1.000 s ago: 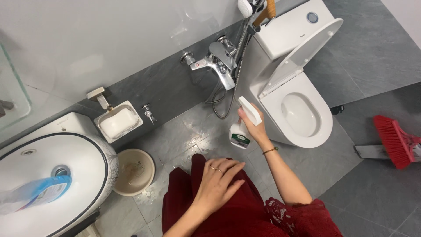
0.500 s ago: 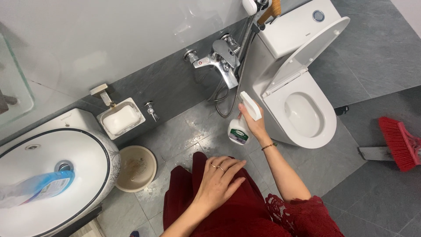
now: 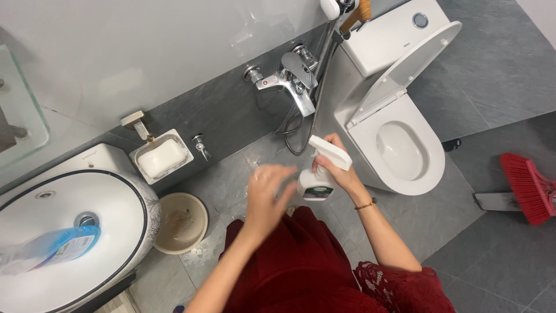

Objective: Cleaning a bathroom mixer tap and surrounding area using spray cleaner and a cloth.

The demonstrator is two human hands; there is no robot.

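The spray bottle [image 3: 317, 177] is hanging above the wet floor tiles [image 3: 243, 174], just left of the toilet [image 3: 399, 153], with the right hand [image 3: 339, 168] wrapped closed around its neck under the white trigger head. The left hand [image 3: 267, 194] is reaching toward the bottle, fingers spread and holding nothing; it is blurred, so I cannot tell whether the fingertips are touching the bottle. This looks like the readying step, and the next move probably calls for steadying the body while the nozzle is being set. Around them, a shower tap [image 3: 286, 81] is sitting on the grey wall, a sink [image 3: 69, 237] and basin [image 3: 180, 223] are standing left, and a red broom [image 3: 524, 188] is lying right.
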